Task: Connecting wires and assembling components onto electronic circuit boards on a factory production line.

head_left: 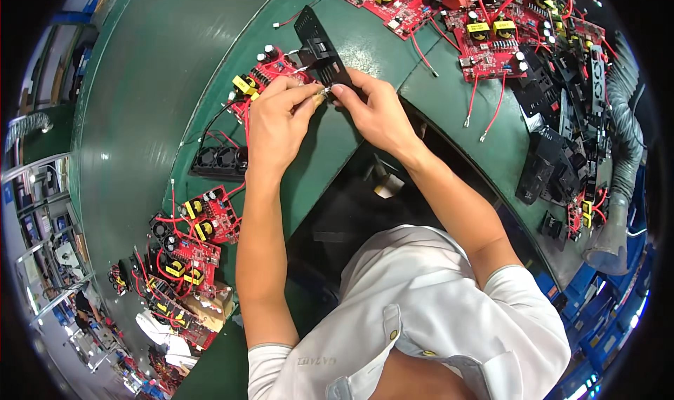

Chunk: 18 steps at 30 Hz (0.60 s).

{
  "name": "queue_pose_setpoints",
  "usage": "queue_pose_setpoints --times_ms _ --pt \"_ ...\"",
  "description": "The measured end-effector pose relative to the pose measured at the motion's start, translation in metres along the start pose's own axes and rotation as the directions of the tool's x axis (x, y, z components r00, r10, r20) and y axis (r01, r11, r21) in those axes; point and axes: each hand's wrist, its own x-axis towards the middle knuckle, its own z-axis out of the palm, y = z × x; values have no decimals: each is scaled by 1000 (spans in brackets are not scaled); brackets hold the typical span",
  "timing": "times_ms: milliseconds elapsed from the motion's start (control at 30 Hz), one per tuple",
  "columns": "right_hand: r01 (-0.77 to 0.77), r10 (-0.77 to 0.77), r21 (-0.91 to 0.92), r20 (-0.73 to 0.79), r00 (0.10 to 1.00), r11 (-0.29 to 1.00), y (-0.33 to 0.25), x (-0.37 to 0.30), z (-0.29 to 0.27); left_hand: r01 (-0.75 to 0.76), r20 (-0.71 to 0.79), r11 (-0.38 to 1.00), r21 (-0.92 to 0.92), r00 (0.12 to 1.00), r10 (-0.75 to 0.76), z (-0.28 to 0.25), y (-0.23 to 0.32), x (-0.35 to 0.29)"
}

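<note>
My right hand (379,112) grips the lower end of a black slotted panel (309,29), which stands tilted above the green bench. Fingers of my left hand (277,123) are pinched together against that same end, at a small pale piece (320,97) whose kind I cannot make out. Just beyond my left hand lies a red circuit board (270,71) with a yellow transformer (244,85) and capacitors. Wires run from it toward the panel. Beside my left wrist sits a black twin-fan unit (219,161).
More red circuit boards (214,217) with loose red wires lie at the left. Others (488,45) are spread at the back right. Black plastic parts (554,154) are heaped at the right, near a grey flexible duct (628,119). The green bench (154,84) curves around me.
</note>
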Motion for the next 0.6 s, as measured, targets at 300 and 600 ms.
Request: queue_pose_setpoints --times_ms 300,600 --pt "156 -164 -106 -66 984 982 0 -2 2 14 19 1000 13 1000 -14 0 3 0" --pt "268 -285 -176 -82 955 947 2 -1 2 -4 31 996 86 1000 2 1 5 3"
